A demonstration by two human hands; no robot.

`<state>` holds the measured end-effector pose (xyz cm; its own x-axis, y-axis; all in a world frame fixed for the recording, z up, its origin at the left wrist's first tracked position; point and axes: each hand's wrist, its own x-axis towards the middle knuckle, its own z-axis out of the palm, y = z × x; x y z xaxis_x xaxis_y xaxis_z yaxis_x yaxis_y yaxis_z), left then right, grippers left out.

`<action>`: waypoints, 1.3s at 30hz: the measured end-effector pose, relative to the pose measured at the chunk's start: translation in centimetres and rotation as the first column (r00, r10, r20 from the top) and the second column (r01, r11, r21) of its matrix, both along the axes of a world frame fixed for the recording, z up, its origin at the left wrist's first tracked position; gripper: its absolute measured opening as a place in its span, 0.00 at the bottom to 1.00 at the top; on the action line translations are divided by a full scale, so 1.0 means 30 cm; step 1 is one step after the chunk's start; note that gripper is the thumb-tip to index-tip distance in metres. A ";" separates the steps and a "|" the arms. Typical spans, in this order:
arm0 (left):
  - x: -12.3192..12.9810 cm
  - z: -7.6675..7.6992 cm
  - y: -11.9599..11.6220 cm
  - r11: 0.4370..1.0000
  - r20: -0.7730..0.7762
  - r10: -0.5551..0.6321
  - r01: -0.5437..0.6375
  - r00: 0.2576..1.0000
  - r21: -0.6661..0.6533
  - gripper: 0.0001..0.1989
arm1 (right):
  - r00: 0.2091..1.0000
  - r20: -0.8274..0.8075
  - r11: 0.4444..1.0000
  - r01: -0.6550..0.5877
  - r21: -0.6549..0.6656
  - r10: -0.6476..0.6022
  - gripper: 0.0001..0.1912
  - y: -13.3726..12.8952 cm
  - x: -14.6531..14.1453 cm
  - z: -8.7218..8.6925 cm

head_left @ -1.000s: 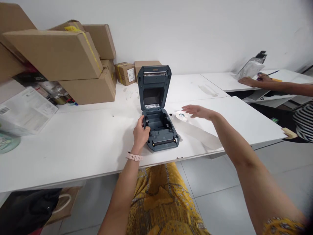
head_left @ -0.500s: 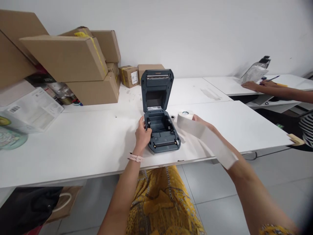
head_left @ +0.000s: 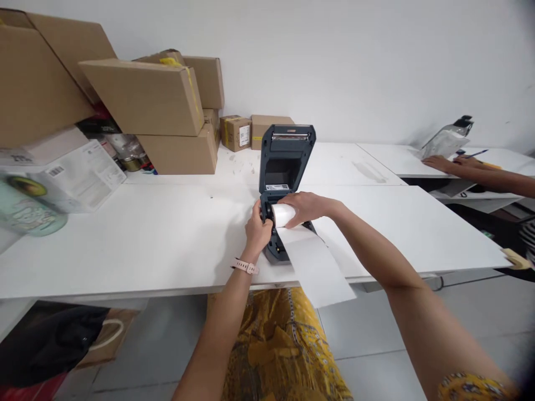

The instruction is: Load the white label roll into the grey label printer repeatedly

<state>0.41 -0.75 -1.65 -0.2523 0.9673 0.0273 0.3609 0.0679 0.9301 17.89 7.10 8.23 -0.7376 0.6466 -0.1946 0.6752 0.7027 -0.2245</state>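
A dark grey label printer (head_left: 287, 159) stands on the white table with its lid raised. My right hand (head_left: 307, 207) is closed around a white label roll (head_left: 283, 215), which sits at the opening of the printer's body. From the roll a loose strip of labels (head_left: 321, 273) runs forward over the printer's front and hangs past the table edge. With fingers closed on the printer's left side, my left hand (head_left: 258, 228) has its thumb near the roll's left end. The right part of the printer's body is hidden behind my right hand and the strip.
Cardboard boxes (head_left: 142, 100) are stacked at the back left, near a white box (head_left: 86, 172) and a pale green bottle (head_left: 31, 206). Two small cartons (head_left: 236, 133) stand behind the printer. At the far right, another person's hands (head_left: 438, 162) rest on a neighbouring table beside a bottle.
My right hand has carried the label roll left from beside the printer into its open body. The strip now lies across the printer's front. My left hand stays on the printer's side.
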 end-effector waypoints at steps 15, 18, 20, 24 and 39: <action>0.004 -0.044 -0.002 0.998 0.057 0.010 -0.013 0.998 0.054 0.33 | 0.974 -0.224 0.937 0.043 0.346 0.038 0.28 -0.341 0.060 -0.277; 0.001 -0.060 0.006 0.997 0.052 0.019 -0.023 0.998 0.073 0.33 | 0.964 -0.265 0.926 0.074 0.370 0.028 0.27 -0.421 0.078 -0.282; 0.000 -0.071 0.012 0.996 0.057 0.021 -0.026 0.998 0.082 0.34 | 0.956 -0.292 0.918 0.096 0.384 0.022 0.27 -0.454 0.082 -0.288; 0.003 -0.080 0.018 0.995 0.069 0.027 -0.034 0.997 0.096 0.34 | 0.938 -0.347 0.896 0.165 0.411 -0.013 0.27 -0.500 0.070 -0.315; 0.085 0.083 -0.144 0.871 -0.550 -0.345 0.478 0.760 0.113 0.20 | 0.872 -0.476 0.871 0.315 0.377 -0.109 0.24 -0.567 0.012 -0.341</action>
<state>2.97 -5.07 0.85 0.2822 0.9204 0.2707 0.7162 -0.3899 0.5788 18.25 -9.89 -2.01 -0.5125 0.7370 0.4407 0.7266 0.6457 -0.2347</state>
